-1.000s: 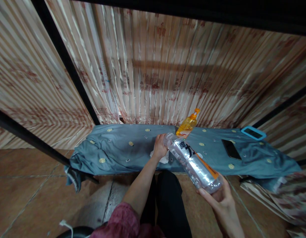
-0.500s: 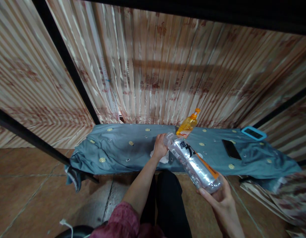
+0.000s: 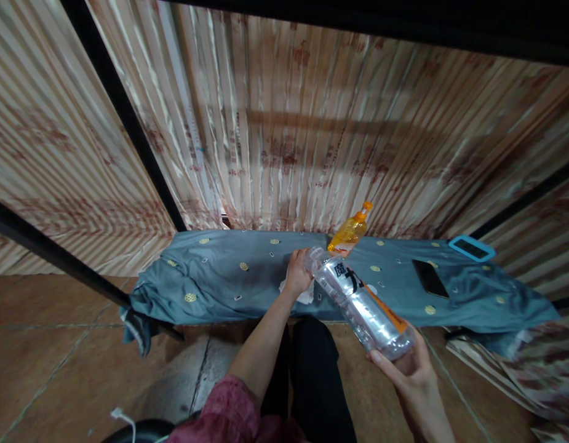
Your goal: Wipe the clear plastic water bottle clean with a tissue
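Observation:
My right hand (image 3: 409, 368) grips the base of a clear plastic bottle (image 3: 358, 301) with an orange and white label, tilted so its neck points up and left. My left hand (image 3: 297, 274) is closed around the bottle's neck and cap; the cap itself is hidden by the fingers. Under the left hand lies a white tissue (image 3: 303, 295) on the blue-grey patterned cloth (image 3: 219, 277). An orange bottle (image 3: 349, 232) with an orange pump top stands just behind the clear bottle's neck.
A black phone (image 3: 429, 277) lies on the cloth to the right, and a device in a blue case (image 3: 471, 248) sits further right. Striped curtains hang behind. Black bars (image 3: 122, 117) cross at the left. Brown floor tiles lie below.

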Motion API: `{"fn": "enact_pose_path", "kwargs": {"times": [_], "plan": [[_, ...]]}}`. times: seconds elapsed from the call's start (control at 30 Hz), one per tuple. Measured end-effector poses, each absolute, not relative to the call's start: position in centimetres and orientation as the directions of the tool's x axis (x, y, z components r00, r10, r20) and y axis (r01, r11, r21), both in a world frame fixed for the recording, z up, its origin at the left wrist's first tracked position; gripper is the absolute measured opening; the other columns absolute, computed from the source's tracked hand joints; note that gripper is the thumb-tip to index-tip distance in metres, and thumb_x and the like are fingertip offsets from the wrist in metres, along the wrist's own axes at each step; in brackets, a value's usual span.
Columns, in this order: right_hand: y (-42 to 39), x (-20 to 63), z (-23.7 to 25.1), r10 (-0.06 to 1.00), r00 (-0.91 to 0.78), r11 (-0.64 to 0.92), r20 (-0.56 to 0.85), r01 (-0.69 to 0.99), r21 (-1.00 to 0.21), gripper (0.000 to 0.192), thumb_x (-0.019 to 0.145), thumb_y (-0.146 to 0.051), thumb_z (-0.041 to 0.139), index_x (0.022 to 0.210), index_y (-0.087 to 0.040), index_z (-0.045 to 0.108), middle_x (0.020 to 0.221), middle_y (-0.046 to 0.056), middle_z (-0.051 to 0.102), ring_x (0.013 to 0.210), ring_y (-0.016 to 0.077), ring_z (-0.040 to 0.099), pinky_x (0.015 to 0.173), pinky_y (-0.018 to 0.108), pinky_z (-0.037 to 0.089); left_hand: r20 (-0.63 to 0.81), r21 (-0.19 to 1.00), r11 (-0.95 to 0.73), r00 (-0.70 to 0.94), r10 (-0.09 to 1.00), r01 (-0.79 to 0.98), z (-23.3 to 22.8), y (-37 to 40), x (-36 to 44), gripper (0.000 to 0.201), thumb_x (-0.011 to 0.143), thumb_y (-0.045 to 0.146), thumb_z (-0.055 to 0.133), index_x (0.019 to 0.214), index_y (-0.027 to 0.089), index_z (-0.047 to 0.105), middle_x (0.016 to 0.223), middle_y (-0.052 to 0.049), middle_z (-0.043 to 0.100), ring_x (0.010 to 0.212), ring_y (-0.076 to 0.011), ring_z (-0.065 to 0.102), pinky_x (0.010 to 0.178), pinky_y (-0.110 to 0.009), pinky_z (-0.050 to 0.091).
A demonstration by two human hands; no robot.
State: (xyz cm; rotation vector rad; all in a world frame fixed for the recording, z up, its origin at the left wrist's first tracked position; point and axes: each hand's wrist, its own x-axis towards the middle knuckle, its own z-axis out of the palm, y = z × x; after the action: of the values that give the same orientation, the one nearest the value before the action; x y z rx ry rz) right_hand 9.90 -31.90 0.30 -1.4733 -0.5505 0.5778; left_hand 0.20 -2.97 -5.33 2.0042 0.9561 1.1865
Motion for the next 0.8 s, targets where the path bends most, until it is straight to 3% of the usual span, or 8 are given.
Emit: {"fn": "enact_pose_path", "kwargs": {"times": [0.8], "plan": [[-31.84, 9.85, 0.55, 0.652, 0.758, 0.011, -0.001, -0.010, -1.000, 0.100, 0.056, -0.039, 0.105, 0.142, -0.025, 0.056, 0.138, 0.011, 0.072, 0.123, 0.0295, 0.072, 0.101, 0.035, 0.060, 0.509, 0.773, -0.588, 0.320, 0.799, 0.238, -6.18, -2.65, 0.42, 0.030, 0.096, 0.030, 0.070, 0.125, 0.021, 0.068, 0.121, -0.010, 0.072, 0.114, -0.0267, 0.069, 0.106, -0.044, 0.058]]}}
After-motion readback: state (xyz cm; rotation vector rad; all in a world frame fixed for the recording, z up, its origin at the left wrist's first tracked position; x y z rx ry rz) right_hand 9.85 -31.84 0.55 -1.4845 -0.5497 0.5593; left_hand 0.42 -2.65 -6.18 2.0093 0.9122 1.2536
